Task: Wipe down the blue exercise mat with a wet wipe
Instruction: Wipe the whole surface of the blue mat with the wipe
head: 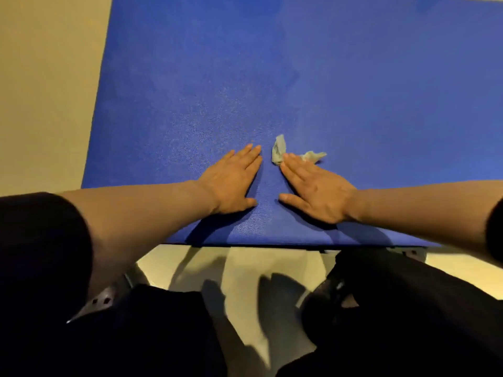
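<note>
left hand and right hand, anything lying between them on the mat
Nothing: in the head view only bare blue mat shows between the left hand and right hand. The wipe sits under the right fingertips.

Reaching forward with both bare forearms over the near edge of the blue mat (272, 77), dark sleeves pushed up toward the elbows. Pressing the left hand (231, 180) palm-down on the mat, 4 fingers straight and together, thumb pointing inward. Laying the right hand (315, 191) flat beside it, fingers angled toward the left hand, thumb spread. Resting the right fingertips (285, 159) on a crumpled wipe (280, 149) on the mat.
</note>
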